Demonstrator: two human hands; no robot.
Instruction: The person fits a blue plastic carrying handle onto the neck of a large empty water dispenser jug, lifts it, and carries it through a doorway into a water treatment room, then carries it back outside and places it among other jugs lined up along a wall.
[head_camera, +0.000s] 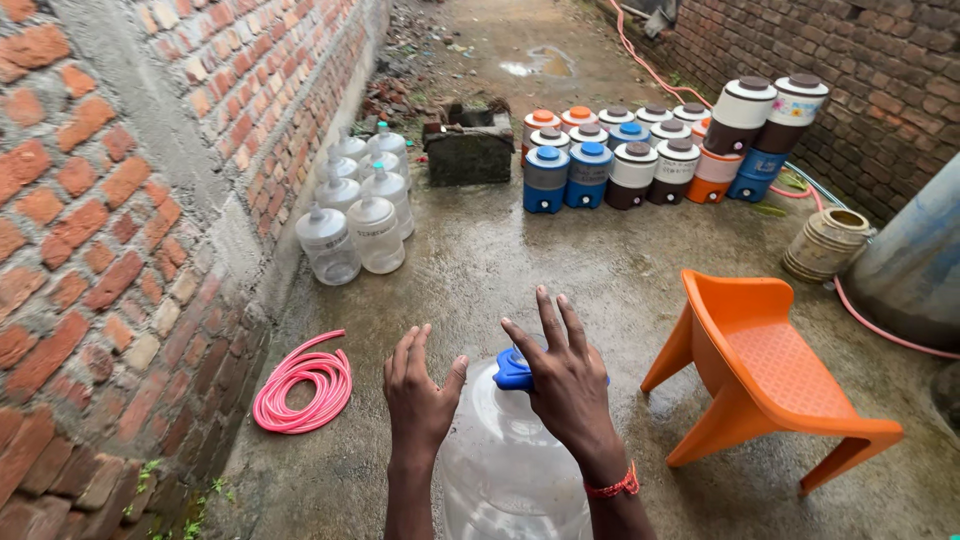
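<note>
Brick wall (110, 230): runs down the left side, close by the work.
Pink hose (300, 385): lies coiled on the wet floor (560, 270) at the foot of the wall, just left of the hands; a foot could catch in a loop.
Empty jugs (358, 215): a cluster of clear ones stands against the wall farther back.
Left hand (418, 395): open, fingers spread, hovering beside the shoulder of the big clear jug (505, 460), holding nothing.
Big clear jug: bottom centre, directly below the head camera, upright as far as can be told; its base is out of view.
Blue cap (513, 372): on the jug's neck, partly hidden by the right hand.
Right hand (568, 385): open and splayed over the cap, not gripping it.
Risk: neither hand steadies the jug, so it may tip or slide on the slick floor.
Orange chair (770, 375): to the right, near enough for a rolling jug to hit.
Coolers (660, 150): rows stand well apart at the back.
</note>
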